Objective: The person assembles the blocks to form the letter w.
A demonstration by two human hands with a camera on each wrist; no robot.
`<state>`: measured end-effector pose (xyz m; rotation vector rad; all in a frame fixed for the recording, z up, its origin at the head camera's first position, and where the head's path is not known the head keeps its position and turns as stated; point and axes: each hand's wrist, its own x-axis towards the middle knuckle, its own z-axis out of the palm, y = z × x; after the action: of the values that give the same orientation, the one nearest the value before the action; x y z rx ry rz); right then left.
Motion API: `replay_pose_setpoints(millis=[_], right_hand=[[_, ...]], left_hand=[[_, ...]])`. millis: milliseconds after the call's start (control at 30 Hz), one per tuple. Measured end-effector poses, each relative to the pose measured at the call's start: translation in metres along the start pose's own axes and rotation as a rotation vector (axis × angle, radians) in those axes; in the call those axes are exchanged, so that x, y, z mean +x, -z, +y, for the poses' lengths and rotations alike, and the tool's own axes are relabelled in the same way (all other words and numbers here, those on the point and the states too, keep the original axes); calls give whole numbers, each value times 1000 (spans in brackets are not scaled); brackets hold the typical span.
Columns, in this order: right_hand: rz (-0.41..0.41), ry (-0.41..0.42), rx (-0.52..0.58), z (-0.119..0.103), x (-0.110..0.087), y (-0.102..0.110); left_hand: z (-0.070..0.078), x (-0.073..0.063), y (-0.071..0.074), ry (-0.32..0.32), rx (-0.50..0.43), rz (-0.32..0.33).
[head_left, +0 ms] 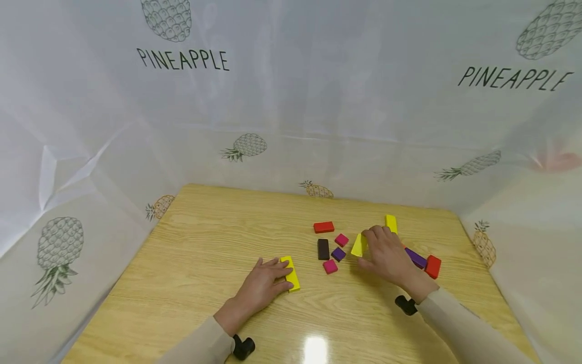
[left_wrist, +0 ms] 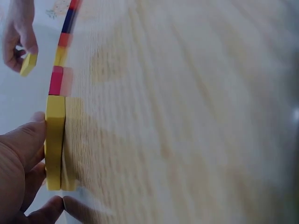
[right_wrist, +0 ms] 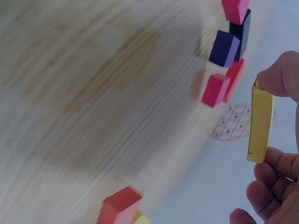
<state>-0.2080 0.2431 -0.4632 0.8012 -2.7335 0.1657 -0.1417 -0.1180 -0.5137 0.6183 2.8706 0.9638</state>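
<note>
On the wooden table (head_left: 200,283), a flat yellow rectangular block (head_left: 291,275) lies beneath the fingertips of my left hand (head_left: 261,285). These fingers are fairly straight and rest on it; the left wrist view shows the thumb against the block (left_wrist: 55,140). My right hand (head_left: 388,258) pinches another yellow block (head_left: 358,245) between thumb and fingers, and in the right wrist view this block (right_wrist: 261,123) is raised above the table. Left of the right hand lie a purple block (head_left: 338,254), a black block (head_left: 323,249) and two pink blocks (head_left: 330,266).
A red block (head_left: 324,227) lies behind the black one. Beyond the right hand are a yellow block (head_left: 391,223), a purple block (head_left: 416,258) and a red block (head_left: 433,267). A white pineapple-printed sheet (head_left: 291,101) hangs around the table's back and sides.
</note>
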Motion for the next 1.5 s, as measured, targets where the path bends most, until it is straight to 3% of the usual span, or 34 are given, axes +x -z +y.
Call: replay_pose_setpoints(millis=[600,1033,1500], right_hand=[[-24,175,-17,-43,69,-16],[-118,245,20,-73,108,-36],[-239,287,73,-100,136,-56]], left_hand=[[2,1,2,8,31,-23],[0,3,3,21,61,-40],[-4,3,1,-6,67,-37]])
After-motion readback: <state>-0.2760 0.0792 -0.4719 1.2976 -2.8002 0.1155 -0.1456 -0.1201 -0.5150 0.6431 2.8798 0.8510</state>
